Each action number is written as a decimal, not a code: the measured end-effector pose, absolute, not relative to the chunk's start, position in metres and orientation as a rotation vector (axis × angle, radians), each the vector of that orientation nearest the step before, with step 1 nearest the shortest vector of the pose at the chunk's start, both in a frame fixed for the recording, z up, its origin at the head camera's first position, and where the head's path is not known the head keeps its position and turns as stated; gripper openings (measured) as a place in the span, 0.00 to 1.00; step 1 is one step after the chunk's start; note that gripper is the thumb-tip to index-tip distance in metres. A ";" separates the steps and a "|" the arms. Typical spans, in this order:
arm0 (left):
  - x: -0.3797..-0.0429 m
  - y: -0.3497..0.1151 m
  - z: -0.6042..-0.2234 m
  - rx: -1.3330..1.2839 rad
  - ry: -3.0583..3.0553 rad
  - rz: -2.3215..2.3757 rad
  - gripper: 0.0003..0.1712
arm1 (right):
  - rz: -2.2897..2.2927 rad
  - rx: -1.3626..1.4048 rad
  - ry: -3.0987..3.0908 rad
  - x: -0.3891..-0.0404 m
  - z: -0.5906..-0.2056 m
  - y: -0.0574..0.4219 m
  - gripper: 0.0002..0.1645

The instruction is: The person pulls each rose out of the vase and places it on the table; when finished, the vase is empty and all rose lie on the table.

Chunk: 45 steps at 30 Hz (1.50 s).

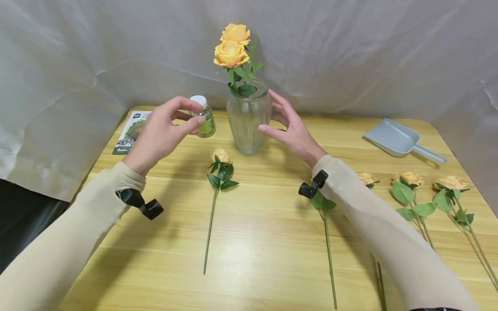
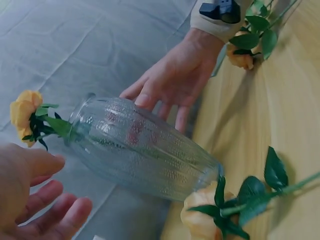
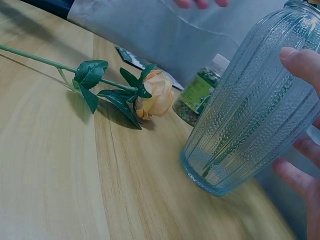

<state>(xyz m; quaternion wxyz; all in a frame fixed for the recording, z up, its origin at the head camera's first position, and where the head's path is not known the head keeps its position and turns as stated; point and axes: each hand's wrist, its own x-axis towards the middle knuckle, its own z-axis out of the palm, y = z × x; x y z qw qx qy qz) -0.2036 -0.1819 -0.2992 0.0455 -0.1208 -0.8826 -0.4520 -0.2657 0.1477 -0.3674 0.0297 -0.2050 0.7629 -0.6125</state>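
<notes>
A ribbed clear glass vase [image 1: 249, 121] stands upright at the back of the table, with two yellow-orange roses [image 1: 231, 54] in it leaning left. My right hand [image 1: 292, 127] is at the vase's right side, thumb toward the front and fingers spread along the far side, touching or very near the glass. Left of the vase my left hand [image 1: 163, 127] hovers with loosely bent fingers and nothing in them, partly covering a white-capped bottle [image 1: 207, 123]. On the table before the vase lies a single rose [image 1: 221, 156], bloom toward the vase, also seen in the right wrist view.
Several more roses [image 1: 411, 179] lie along the right side, one partly under my right forearm. A grey dustpan [image 1: 394, 136] rests at the back right. A printed packet [image 1: 130, 131] lies at the back left. Grey fabric [image 1: 330, 52] hangs behind the table.
</notes>
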 end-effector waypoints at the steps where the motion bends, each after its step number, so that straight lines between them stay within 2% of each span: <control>1: -0.206 -0.179 -0.299 -0.365 -2.675 -1.386 0.20 | -1.888 -0.631 2.353 -0.265 -0.367 0.148 0.53; 21: -0.242 -0.125 -0.293 -0.555 -2.376 -1.523 0.17 | -1.893 -0.632 2.346 -0.264 -0.367 0.144 0.53; 29: -0.248 -0.111 -0.292 -0.544 -2.372 -1.584 0.18 | -1.884 -0.638 2.351 -0.266 -0.369 0.142 0.52; 40: -0.254 -0.100 -0.293 -0.547 -2.317 -1.705 0.11 | -1.894 -0.627 2.338 -0.262 -0.367 0.143 0.52; 45: -0.255 -0.096 -0.293 -0.535 -2.301 -1.688 0.13 | -1.890 -0.620 2.345 -0.261 -0.366 0.144 0.52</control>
